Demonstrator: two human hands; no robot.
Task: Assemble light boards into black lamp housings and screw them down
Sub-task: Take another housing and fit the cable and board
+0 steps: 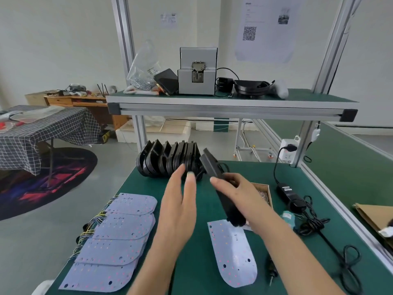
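My right hand (236,188) grips one black housing (221,188), tilted, above table middle. My left hand (180,201) flat, fingers straight, holds nothing. Single light board (232,252) lies near front edge; board stack (119,237) at front-left corner; more housings (168,160) at far edge. Step: housing fetched. Next I think: lay housing down, fit board in.
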